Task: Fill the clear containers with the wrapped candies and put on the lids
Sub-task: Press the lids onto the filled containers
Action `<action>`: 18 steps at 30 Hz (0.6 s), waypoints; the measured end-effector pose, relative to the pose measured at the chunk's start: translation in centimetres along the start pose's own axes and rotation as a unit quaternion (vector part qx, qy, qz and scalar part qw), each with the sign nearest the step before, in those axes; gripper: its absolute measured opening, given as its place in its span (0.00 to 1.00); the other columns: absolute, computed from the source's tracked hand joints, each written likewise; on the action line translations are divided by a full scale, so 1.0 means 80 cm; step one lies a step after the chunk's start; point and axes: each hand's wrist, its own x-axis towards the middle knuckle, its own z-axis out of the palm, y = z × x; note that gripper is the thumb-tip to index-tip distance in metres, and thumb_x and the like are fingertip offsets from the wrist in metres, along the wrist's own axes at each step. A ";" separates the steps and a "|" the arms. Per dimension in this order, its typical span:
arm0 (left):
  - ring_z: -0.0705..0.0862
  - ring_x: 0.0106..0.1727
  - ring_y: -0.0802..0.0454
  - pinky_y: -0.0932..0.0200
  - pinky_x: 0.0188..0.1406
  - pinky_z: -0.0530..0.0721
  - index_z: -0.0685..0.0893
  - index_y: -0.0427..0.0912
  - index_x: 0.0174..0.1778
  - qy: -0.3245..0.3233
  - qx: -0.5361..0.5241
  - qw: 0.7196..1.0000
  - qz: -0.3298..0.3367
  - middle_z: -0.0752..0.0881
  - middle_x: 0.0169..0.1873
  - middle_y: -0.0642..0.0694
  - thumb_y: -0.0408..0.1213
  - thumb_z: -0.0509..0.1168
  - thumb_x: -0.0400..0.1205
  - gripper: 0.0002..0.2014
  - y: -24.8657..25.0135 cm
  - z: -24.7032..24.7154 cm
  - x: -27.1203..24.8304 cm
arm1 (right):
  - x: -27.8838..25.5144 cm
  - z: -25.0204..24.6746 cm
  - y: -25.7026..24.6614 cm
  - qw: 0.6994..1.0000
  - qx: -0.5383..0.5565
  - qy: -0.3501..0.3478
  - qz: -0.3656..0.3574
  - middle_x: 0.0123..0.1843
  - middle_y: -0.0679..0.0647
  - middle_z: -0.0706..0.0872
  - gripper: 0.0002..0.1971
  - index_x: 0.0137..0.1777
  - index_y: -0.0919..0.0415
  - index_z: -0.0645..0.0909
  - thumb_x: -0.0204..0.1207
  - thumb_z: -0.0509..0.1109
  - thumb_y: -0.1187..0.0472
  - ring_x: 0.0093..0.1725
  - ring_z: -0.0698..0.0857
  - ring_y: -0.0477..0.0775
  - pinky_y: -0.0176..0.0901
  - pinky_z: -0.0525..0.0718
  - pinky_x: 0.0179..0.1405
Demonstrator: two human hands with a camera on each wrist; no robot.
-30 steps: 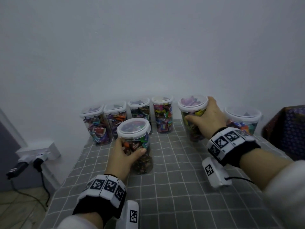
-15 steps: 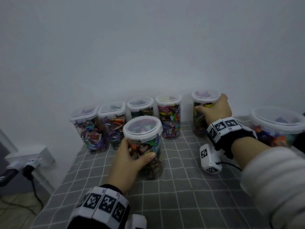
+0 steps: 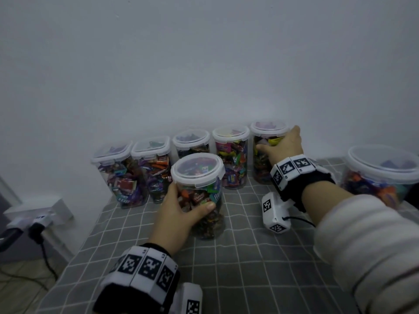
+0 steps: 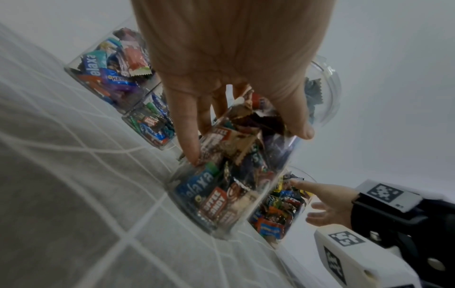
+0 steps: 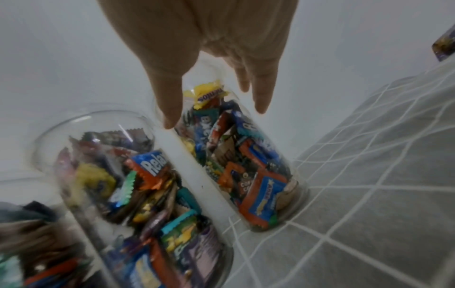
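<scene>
A clear jar of wrapped candies (image 3: 204,223) with a white clip lid stands on the grid cloth in front of the back row. My left hand (image 3: 189,197) grips its side, thumb across the front; in the left wrist view the left hand (image 4: 246,146) wraps the same jar (image 4: 221,191). Another lidded candy jar (image 3: 260,164) stands at the right end of the back row, by the wall. My right hand (image 3: 278,141) is at that jar, and in the right wrist view the right hand (image 5: 215,115) has straight fingers. The thumb touches the jar (image 5: 246,165).
Several lidded jars full of candies (image 3: 231,159) line the wall. A wide lidded container (image 3: 383,175) stands at the right. The grey grid cloth (image 3: 226,268) covers the table, whose left edge drops toward a power strip (image 3: 36,214) and cables.
My right hand moved its jar back to the wall, at the right end of the row, and its fingers straightened. The left hand kept its grip on the front jar.
</scene>
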 end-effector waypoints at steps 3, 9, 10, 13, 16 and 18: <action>0.78 0.56 0.69 0.67 0.56 0.75 0.66 0.65 0.63 0.001 -0.001 1.000 -0.013 0.78 0.59 0.64 0.42 0.78 0.67 0.34 0.003 0.000 -0.002 | -0.024 -0.012 -0.004 1.000 -0.011 0.006 0.004 0.78 0.65 0.62 0.49 0.80 0.66 0.51 0.67 0.79 0.57 0.75 0.67 0.67 0.59 0.70 0.72; 0.78 0.55 0.64 0.60 0.59 0.72 0.67 0.60 0.65 0.004 0.013 1.000 -0.018 0.78 0.58 0.59 0.39 0.77 0.70 0.32 0.009 0.001 -0.005 | -0.108 -0.075 -0.010 0.986 0.006 -0.048 -0.158 0.76 0.60 0.66 0.34 0.77 0.65 0.60 0.73 0.70 0.66 0.75 0.64 0.54 0.29 0.57 0.65; 0.78 0.55 0.62 0.60 0.59 0.72 0.67 0.59 0.65 0.006 0.015 1.000 -0.018 0.78 0.58 0.58 0.39 0.77 0.70 0.32 0.010 0.002 -0.005 | -0.120 -0.090 -0.012 0.981 -0.001 -0.042 -0.188 0.75 0.60 0.67 0.33 0.77 0.65 0.61 0.73 0.70 0.66 0.73 0.64 0.53 0.25 0.55 0.62; 0.77 0.60 0.55 0.56 0.62 0.73 0.69 0.56 0.69 0.020 0.024 0.999 -0.028 0.79 0.60 0.55 0.41 0.78 0.69 0.34 0.011 0.004 -0.006 | -0.137 -0.130 -0.014 0.963 -0.070 0.020 -0.259 0.73 0.62 0.70 0.34 0.76 0.67 0.64 0.72 0.70 0.58 0.72 0.66 0.58 0.37 0.61 0.69; 0.78 0.63 0.52 0.47 0.68 0.75 0.70 0.58 0.68 0.030 0.022 0.998 -0.042 0.80 0.62 0.53 0.51 0.80 0.61 0.40 0.009 0.006 -0.007 | -0.132 -0.163 -0.004 0.950 -0.146 0.083 -0.263 0.72 0.67 0.71 0.37 0.74 0.72 0.66 0.68 0.68 0.51 0.71 0.67 0.65 0.54 0.65 0.72; 0.79 0.64 0.51 0.45 0.69 0.75 0.70 0.58 0.67 0.033 0.011 0.998 -0.046 0.80 0.63 0.53 0.53 0.82 0.59 0.42 0.007 0.008 -0.009 | -0.127 -0.182 0.006 0.954 -0.163 0.108 -0.229 0.74 0.68 0.68 0.39 0.75 0.72 0.64 0.68 0.74 0.54 0.72 0.66 0.67 0.55 0.62 0.74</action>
